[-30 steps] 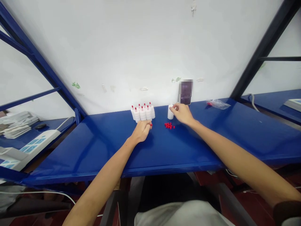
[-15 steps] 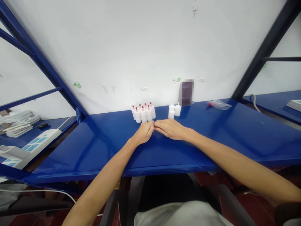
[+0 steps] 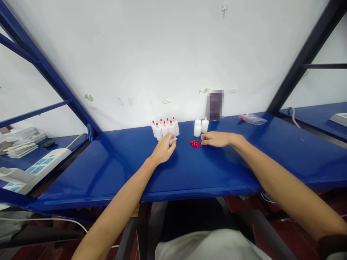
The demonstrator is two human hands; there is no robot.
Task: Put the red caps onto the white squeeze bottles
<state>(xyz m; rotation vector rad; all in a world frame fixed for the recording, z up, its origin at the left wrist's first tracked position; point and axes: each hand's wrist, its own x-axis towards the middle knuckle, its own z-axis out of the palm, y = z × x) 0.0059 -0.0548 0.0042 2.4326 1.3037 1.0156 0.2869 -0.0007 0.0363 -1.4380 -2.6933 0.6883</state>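
So I've got a small white squeeze bottle in my left hand, fingers closed around it, with its bare nozzle poking out past my fingertips and tipped over toward the right. My right hand is down low by the little pile of red caps, thumb and fingertips bunched up right at the single cap on the pile's right edge. Can't tell if I've actually got a grip on that one or am just touching it.

Just behind my left hand there's a tight cluster of capped bottles, all upright with red tips on. The uncapped bottles stand upright behind the loose caps, close together, nozzles bare. All of this sits on the blue tabletop, toward the white wall.

Over to the right of those, a dark rectangular thing stands against the wall, too pixelated to make out. Further right lies a clear plastic bag with something red in it. Way off to my left, there's a white power strip with blue sockets, beside some stacked white pieces.
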